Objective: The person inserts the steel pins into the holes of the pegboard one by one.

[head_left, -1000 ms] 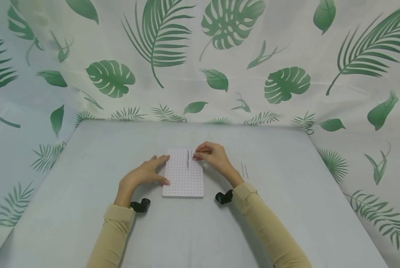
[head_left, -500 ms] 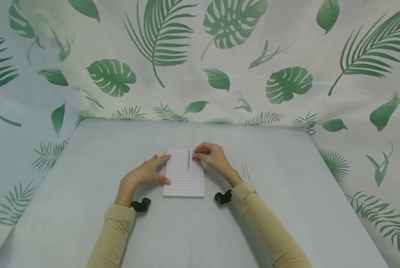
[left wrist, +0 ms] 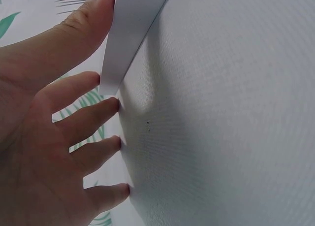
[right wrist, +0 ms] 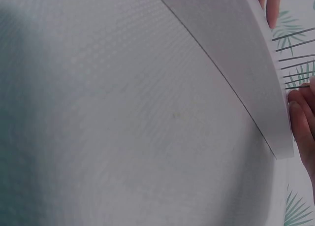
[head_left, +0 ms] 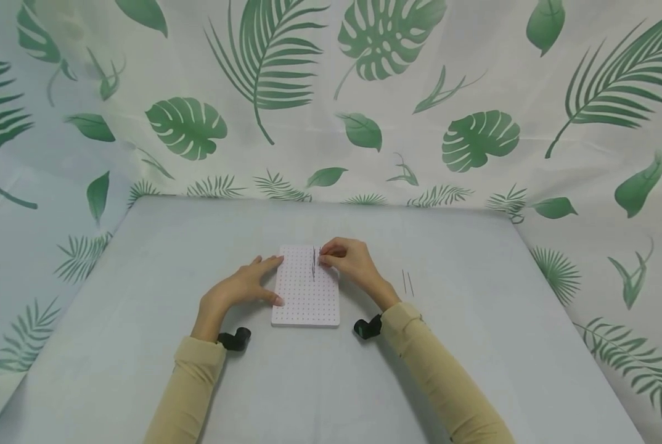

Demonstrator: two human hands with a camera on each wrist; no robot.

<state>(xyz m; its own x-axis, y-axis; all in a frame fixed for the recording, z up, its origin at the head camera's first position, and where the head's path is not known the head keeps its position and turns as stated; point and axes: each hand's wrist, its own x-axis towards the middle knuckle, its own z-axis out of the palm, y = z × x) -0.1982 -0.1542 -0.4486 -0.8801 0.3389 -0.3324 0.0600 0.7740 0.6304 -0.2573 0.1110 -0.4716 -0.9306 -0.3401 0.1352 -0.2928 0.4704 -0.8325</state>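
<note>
A white board with a grid of small holes [head_left: 303, 308] lies flat on the table. Along its left edge my left hand [head_left: 237, 290] is spread, thumb and fingertips touching the board's side and rim. Several thin metal pins [right wrist: 295, 46] stand upright in a row, clearer in the right wrist view. At the board's upper right, my right hand [head_left: 353, 262] pinches another thin pin between thumb and fingers, close to the surface. The fingers mostly cover that pin, and whether its lower end is in a hole cannot be told.
Two loose thin pins [head_left: 407, 283] lie on the white table [head_left: 453, 357], right of my right hand. Black wrist cameras [head_left: 235, 339] sit at both cuffs. A leaf-patterned cloth [head_left: 309, 142] hangs behind and beside the table.
The right fingers have shifted very slightly at the board's upper right, still pinching the pin. My left hand keeps its place, and the whole head view has drifted a little.
</note>
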